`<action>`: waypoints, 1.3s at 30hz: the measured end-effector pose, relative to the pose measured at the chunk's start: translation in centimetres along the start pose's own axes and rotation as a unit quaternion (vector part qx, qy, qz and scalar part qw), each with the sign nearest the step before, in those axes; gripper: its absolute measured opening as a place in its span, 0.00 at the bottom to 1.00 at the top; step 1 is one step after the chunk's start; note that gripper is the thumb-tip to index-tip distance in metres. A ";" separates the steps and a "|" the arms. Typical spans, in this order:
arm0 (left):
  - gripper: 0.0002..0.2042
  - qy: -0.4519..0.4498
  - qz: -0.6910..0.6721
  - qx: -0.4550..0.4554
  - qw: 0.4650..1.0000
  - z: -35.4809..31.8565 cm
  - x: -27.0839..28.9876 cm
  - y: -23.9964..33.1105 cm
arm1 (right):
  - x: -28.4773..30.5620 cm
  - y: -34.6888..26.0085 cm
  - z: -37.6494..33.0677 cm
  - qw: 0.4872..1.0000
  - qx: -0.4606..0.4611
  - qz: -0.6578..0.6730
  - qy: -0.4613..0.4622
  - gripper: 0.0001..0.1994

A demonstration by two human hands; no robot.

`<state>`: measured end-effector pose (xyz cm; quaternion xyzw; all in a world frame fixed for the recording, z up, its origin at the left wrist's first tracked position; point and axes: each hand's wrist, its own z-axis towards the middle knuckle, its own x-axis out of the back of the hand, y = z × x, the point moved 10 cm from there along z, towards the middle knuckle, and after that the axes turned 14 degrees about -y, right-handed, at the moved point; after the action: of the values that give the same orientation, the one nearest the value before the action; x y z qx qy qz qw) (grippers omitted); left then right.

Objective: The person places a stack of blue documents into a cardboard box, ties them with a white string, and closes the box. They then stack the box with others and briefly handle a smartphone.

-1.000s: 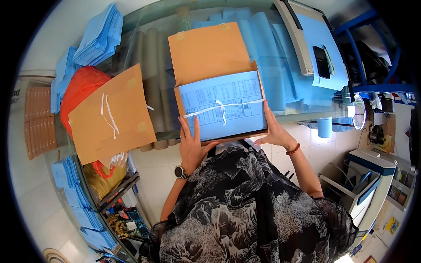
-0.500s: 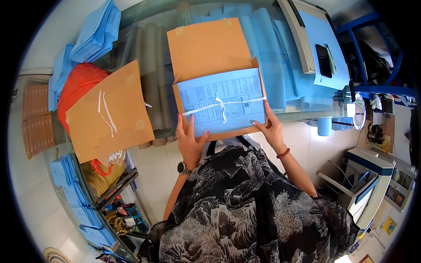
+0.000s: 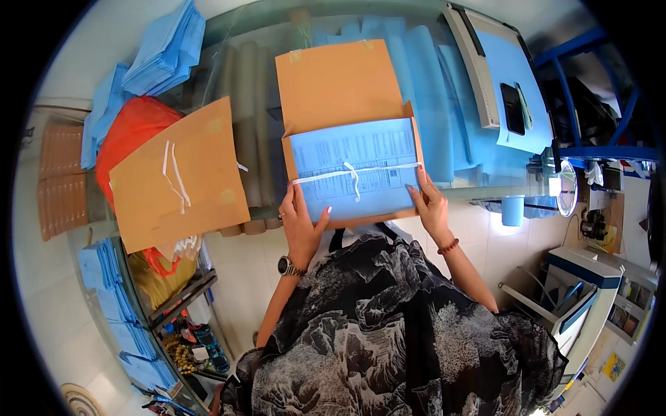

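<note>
An orange-brown cardboard file box (image 3: 340,87) lies in front of me on the glass-topped table, its lid folded back away from me. Inside lies a light blue folder (image 3: 326,197) with a printed form on its face and a white cloth tape (image 3: 388,167) tied across it in a knot. My left hand (image 3: 302,225) grips the box's near left corner, its thumb over the blue folder. At the right side, my right hand (image 3: 431,208) clasps the box wall near the tape's end, thumb at the folder's edge.
Another brown file box (image 3: 184,201) with white tapes lies to the left, over a red plastic bag (image 3: 128,135). Blue folder stacks (image 3: 163,52) stand at the far left. At the right are a paper trimmer (image 3: 479,76), a black phone (image 3: 512,107) and a light blue cup (image 3: 513,210).
The box and both hands sit slightly lower and to the right in the picture. My right thumb has drawn back from the folder's face toward its right edge.
</note>
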<state>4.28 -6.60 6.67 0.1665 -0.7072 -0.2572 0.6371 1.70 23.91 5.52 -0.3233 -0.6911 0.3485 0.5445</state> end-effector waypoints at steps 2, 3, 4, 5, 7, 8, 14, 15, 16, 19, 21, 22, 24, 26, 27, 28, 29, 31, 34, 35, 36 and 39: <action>0.40 -0.013 -0.017 -0.017 1.000 0.6 0.4 0.1 | 0.4 -0.4 1.0 1.000 -0.016 -0.007 -0.024 0.25; 0.40 -0.022 -0.026 -0.027 0.999 0.9 0.5 0.3 | 0.7 -0.5 1.9 1.000 0.020 -0.012 -0.017 0.26; 0.36 -0.011 -0.052 -0.039 0.998 1.5 0.8 0.3 | 0.8 -0.1 3.5 0.998 0.056 -0.018 -0.010 0.26; 0.32 0.000 -0.079 -0.052 0.996 2.5 1.0 0.1 | 1.1 -0.2 4.8 0.996 0.091 -0.025 -0.004 0.27; 0.24 0.014 -0.174 -0.086 0.981 4.4 1.2 -0.9 | 0.9 -0.2 7.8 0.995 0.031 0.091 -0.037 0.31; 0.20 0.013 -0.241 -0.115 0.963 5.5 1.3 -1.5 | 1.3 0.4 9.3 0.994 0.033 0.101 -0.018 0.31; 0.15 0.056 -0.538 -0.070 0.838 10.9 1.8 -8.0 | 2.7 1.6 16.9 0.982 0.035 0.186 0.007 0.32; 0.17 0.076 -0.512 -0.064 0.853 11.9 1.7 -8.3 | 2.4 1.1 17.8 0.979 0.037 0.199 -0.002 0.31; 0.19 0.097 -0.487 -0.058 0.866 13.2 1.8 -8.6 | 2.1 0.5 18.5 0.976 0.039 0.212 -0.010 0.31; 0.19 0.024 -0.410 -0.048 0.910 16.0 0.7 -7.1 | 2.0 2.9 19.5 0.956 0.021 0.292 0.017 0.28; 0.16 0.008 -0.419 -0.069 0.905 16.4 0.7 -6.8 | 1.9 3.2 19.1 0.944 0.035 0.329 0.011 0.27; 0.16 0.001 -0.437 -0.060 0.897 16.4 0.4 -6.9 | 1.9 3.2 18.9 0.936 0.042 0.348 0.008 0.27; 0.17 -0.015 -0.468 -0.035 0.883 16.1 -0.2 -7.5 | 1.6 2.8 18.7 0.941 0.043 0.336 -0.005 0.26; 0.18 -0.010 -0.447 -0.050 0.893 16.3 0.2 -7.3 | 1.4 2.6 18.7 0.941 0.044 0.336 -0.009 0.25; 0.19 -0.008 -0.437 -0.057 0.898 16.4 0.4 -7.2 | 1.4 2.7 18.7 0.938 0.045 0.342 -0.006 0.24; 0.20 -0.010 -0.419 -0.054 0.906 16.5 0.5 -7.2 | 1.3 2.9 18.7 0.936 0.046 0.349 -0.003 0.23; 0.20 -0.013 -0.403 -0.051 0.914 16.8 0.6 -7.0 | 1.5 2.8 18.7 0.939 0.049 0.340 0.011 0.22; 0.20 -0.011 -0.377 -0.048 0.925 17.2 0.7 -6.6 | 1.7 2.7 18.5 0.944 0.056 0.323 0.039 0.20; 0.19 0.007 -0.346 -0.051 0.937 17.1 1.1 -6.7 | 1.7 2.4 18.6 0.940 0.080 0.331 0.007 0.20; 0.19 0.015 -0.337 -0.055 0.940 17.1 1.3 -6.7 | 1.0 1.8 18.7 0.936 0.075 0.342 -0.030 0.21; 0.19 0.023 -0.327 -0.060 0.943 17.0 1.4 -6.8 | 0.4 1.3 18.6 0.931 0.070 0.352 -0.068 0.21; 0.19 -0.019 -0.303 -0.012 0.953 17.0 0.8 -7.0 | -0.1 -0.2 17.9 0.918 0.076 0.363 -0.142 0.21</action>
<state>-13.21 -10.16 2.32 0.3601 -0.6326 -0.4498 0.5175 -15.84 21.41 2.69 -0.4562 -0.5678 0.6162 0.2997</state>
